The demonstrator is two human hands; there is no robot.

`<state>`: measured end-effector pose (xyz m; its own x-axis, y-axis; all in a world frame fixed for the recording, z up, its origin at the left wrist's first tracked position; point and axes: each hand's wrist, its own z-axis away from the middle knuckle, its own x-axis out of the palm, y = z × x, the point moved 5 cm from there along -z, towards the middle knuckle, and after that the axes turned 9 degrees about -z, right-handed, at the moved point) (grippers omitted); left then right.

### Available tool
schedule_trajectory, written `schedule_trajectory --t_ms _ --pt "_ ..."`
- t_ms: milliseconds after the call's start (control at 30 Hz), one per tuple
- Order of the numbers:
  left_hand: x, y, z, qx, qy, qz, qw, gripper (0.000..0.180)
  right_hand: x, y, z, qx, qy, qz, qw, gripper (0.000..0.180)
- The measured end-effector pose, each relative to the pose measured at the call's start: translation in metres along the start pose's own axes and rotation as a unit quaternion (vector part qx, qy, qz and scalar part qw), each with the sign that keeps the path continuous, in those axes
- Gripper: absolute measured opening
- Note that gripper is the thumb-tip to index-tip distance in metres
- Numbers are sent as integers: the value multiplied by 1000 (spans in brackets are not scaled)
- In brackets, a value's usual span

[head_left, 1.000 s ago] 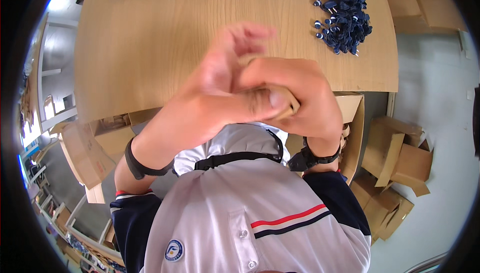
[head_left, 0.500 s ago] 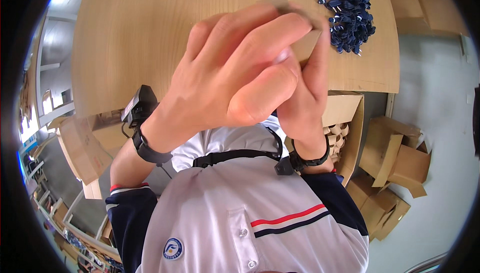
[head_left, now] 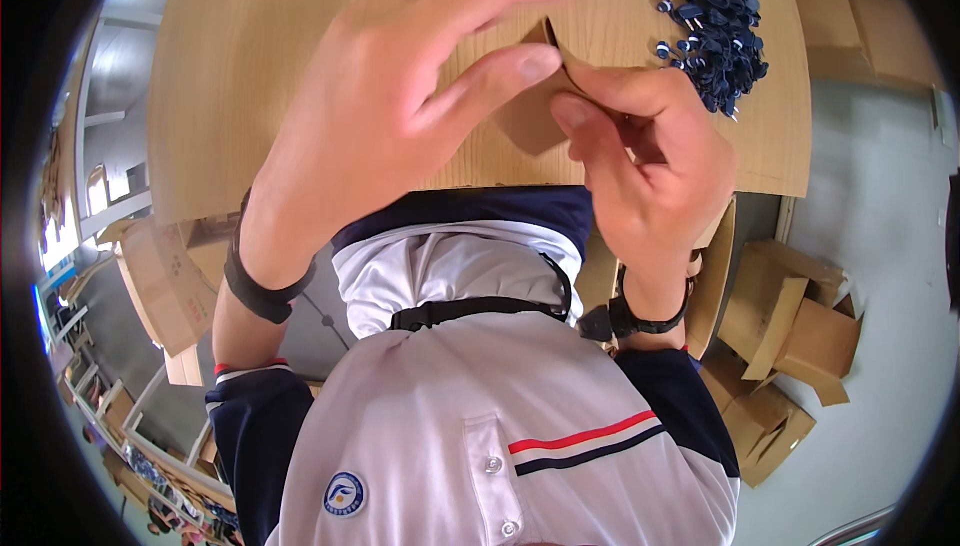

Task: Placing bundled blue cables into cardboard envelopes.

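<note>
Pinching brown cardboard (head_left: 530,122) between fingers of the right hand (head_left: 660,161), probably for steadiness, and holding the left hand (head_left: 385,81) loosely spread (kinda blurry tbh).

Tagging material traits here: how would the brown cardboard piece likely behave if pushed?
The cardboard piece is probably light: the right hand pinches it near one edge. It seems stiff, showing no sag, though its thin edge suggests it could crease.

bright, soft light, white glare at far left; left hand (head_left: 385,96) blurred; wooden tabletop (head_left: 235,96) bowed by fisheye, corners black.
</note>
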<state>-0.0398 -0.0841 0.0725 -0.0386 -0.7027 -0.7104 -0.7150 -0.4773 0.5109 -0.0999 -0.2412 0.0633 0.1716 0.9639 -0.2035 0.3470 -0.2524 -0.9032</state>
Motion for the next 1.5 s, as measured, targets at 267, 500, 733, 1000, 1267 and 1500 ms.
schedule_trajectory --t_ms 267,500,733,1000,1267,1500 --pt "12 4 -5 -241 -121 278 922 21 4 -25 -9 -377 -11 242 894 16" --pt "14 13 3 -157 59 273 947 22 -6 -21 -12 -264 -6 115 958 22" --pt "23 26 18 -83 315 98 940 23 10 -19 -5 -181 144 -67 971 19" --pt "15 34 28 -251 88 246 932 27 -11 -10 -13 -133 -110 102 980 40" --pt "31 32 26 -188 -155 379 893 24 -10 28 7 150 -275 -101 944 34" --pt "44 36 8 21 -299 409 862 6 19 40 33 288 -495 -294 765 41"
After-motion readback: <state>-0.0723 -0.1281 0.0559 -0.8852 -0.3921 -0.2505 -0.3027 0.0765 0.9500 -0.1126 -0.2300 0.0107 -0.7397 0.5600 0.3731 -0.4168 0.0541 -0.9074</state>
